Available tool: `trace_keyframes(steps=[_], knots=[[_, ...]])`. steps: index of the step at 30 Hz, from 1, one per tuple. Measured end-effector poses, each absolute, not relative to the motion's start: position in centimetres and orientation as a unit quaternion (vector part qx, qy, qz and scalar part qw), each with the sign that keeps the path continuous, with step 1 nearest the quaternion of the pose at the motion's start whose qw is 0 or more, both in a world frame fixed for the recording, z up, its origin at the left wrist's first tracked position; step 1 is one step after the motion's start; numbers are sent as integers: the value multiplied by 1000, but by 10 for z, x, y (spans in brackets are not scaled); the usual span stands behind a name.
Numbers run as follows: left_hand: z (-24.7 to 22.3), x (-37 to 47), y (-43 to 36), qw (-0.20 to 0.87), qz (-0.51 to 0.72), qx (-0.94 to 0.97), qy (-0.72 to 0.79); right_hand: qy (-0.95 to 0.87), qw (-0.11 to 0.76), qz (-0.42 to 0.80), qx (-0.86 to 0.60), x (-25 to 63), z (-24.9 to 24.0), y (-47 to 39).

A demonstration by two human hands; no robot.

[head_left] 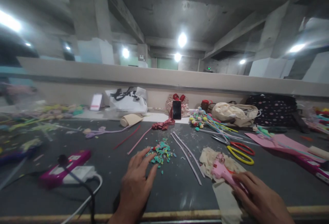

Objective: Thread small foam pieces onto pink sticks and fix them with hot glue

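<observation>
My left hand (137, 179) rests with fingers spread at the left edge of a pile of small teal, yellow and red pieces (162, 152); nothing is held in it. My right hand (259, 193) is wrapped round the handle of a pink glue gun (223, 173), whose front lies over crumpled beige paper (207, 157). Two pale lilac stems (189, 162) lie between the hands. Scissors with red and yellow handles (239, 152) are beyond my right hand.
A magenta power strip (68, 169) with a white plug and cables lies at left. At the back are a phone (177, 110), a white bag (127, 101), colourful stems (202, 118), a cloth bag (231, 113) and a black dotted bag (272, 109). Pink sheets (285, 143) lie right.
</observation>
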State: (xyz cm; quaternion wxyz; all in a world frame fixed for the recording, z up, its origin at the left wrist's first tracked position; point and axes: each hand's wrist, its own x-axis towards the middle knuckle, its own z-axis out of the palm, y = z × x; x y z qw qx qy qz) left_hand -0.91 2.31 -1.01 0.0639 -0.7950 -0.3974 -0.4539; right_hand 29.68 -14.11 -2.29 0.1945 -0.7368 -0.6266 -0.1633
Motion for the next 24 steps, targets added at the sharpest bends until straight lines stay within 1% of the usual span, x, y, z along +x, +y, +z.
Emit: trace_keyframes(steps=[3, 7, 10, 12, 16, 21, 24], knots=[[-10, -9, 23, 53, -448, -799, -398, -611, 181, -165, -753, 299, -29, -138], [-9, -9, 23, 44, -449, -803, -389, -607, 163, -142, -765, 299, -25, -135], [-8, -10, 21, 41, -455, -801, -386, -601, 177, -109, -772, 299, -16, -135], [-7, -11, 21, 41, -458, -801, -382, -575, 213, -76, -786, 300, -10, -136], [-7, -11, 23, 41, -461, -805, -371, -498, 334, -15, -800, 309, -1, -138], [-12, -13, 26, 41, -458, -810, -363, -440, 472, 44, -763, 316, 0, -135], [-10, -10, 24, 25, -459, -810, -365, -432, 511, 87, -738, 314, 1, -133]])
